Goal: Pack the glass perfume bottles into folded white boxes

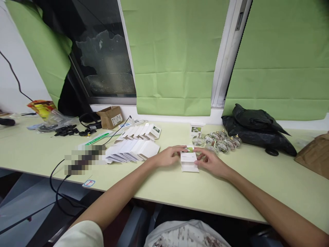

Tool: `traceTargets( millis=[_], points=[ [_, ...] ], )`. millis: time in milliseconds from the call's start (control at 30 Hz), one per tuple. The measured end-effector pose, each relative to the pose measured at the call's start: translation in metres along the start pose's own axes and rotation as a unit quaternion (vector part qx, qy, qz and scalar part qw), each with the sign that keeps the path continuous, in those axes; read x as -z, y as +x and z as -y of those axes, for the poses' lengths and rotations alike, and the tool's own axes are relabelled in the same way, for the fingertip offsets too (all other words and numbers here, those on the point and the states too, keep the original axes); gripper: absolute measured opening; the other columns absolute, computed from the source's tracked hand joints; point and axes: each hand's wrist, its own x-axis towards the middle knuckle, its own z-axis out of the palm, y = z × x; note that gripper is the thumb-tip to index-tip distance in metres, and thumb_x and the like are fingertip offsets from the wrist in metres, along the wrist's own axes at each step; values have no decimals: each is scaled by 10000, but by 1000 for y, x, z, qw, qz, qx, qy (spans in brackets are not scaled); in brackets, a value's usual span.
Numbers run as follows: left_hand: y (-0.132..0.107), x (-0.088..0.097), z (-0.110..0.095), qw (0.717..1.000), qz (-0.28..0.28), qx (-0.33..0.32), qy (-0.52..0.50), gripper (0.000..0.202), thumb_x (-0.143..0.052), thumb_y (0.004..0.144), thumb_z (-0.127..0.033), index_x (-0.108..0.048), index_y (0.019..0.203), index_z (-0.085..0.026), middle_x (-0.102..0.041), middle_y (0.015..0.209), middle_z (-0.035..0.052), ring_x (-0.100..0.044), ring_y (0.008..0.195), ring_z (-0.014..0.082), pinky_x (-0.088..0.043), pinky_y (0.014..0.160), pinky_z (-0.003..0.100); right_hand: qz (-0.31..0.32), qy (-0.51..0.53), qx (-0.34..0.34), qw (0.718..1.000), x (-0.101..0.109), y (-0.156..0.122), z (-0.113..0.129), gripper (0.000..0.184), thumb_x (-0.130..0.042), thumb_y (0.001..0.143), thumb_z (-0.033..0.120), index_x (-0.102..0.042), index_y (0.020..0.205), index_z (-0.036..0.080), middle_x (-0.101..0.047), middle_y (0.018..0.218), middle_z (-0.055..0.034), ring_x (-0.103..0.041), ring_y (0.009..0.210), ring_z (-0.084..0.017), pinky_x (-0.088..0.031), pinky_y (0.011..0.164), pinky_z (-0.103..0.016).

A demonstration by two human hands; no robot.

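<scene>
A small white cardboard box (189,157) with a green picture at its far end lies on the table before me, a flap extending toward me. My left hand (168,156) holds its far left corner with the fingertips. From the other side my right hand (212,162) grips it, index finger at the far edge and thumb on the near right side. Beyond the right hand stand several round glass bottles (223,146), some with gold-coloured tops. Another white box (196,130) with a flower picture is behind them. Flat folded white boxes (133,150) lie in rows left of my hands.
Black plastic bags (254,128) and a brown paper bag (312,156) lie at the right. An open brown carton (110,117), cables and small black parts (67,130) are at the left. Green curtains (174,58) hang behind the pale table (164,185).
</scene>
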Motion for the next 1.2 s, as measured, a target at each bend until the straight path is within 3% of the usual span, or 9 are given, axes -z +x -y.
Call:
traceTargets(
  millis=[133, 300, 500, 667, 833, 1000, 1200],
  points=[
    [-1, 3, 5, 1000, 12, -13, -17, 707, -746, 794, -171, -598, 1472, -312, -431, 1641, 91, -468, 1471, 324, -501, 1100, 430, 25, -3, 7, 1000, -1, 0, -6, 604, -783, 847, 418, -600, 1411, 303, -431, 1595, -80, -626, 1071, -227, -555, 771, -342],
    [-1, -2, 5, 999, -10, -23, -30, 675, -852, 789, -344, -635, 1427, -314, -479, 1581, 111, -491, 1445, 319, -422, 1190, 472, -6, -53, 23, 998, -4, 0, -6, 451, -636, 932, 307, -593, 1381, 290, -499, 1521, -80, -626, 1004, -201, -545, 794, -350],
    [-2, -10, 3, 999, -22, -33, -10, 761, -878, 774, -451, -582, 1462, -316, -457, 1566, 121, -443, 1474, 318, -353, 1242, 495, -21, -100, 50, 994, -9, 0, -6, 477, -543, 931, 204, -549, 1401, 284, -543, 1457, -78, -626, 910, -185, -535, 808, -366],
    [-3, -16, -3, 998, -36, -30, 30, 717, -803, 855, -444, -525, 1502, -308, -441, 1571, 122, -425, 1478, 329, -352, 1244, 501, -38, -120, 62, 990, -12, 0, -8, 522, -528, 901, 162, -529, 1409, 281, -541, 1457, -83, -635, 971, -212, -530, 823, -374],
    [-2, -20, -5, 996, -54, -32, 60, 600, -711, 922, -345, -515, 1488, -301, -457, 1550, 107, -472, 1438, 303, -390, 1223, 479, -36, -124, 48, 990, -14, -2, -7, 495, -527, 930, 193, -501, 1414, 290, -535, 1436, -85, -607, 812, -175, -530, 806, -392],
    [0, -24, -4, 994, -64, -46, 79, 643, -666, 884, -177, -498, 1494, -290, -478, 1510, 113, -487, 1423, 293, -404, 1216, 474, -32, -133, 39, 990, -16, -2, -5, 502, -538, 930, 197, -477, 1419, 292, -518, 1453, -92, -601, 794, -173, -534, 804, -403],
    [1, -23, -3, 994, -63, -36, 85, 610, -659, 893, -203, -516, 1482, -278, -491, 1480, 120, -483, 1421, 302, -412, 1205, 478, -31, -132, 38, 990, -13, -2, 7, 475, -532, 945, 208, -454, 1405, 297, -478, 1459, -94, -605, 856, -180, -529, 834, -391]
  ],
)
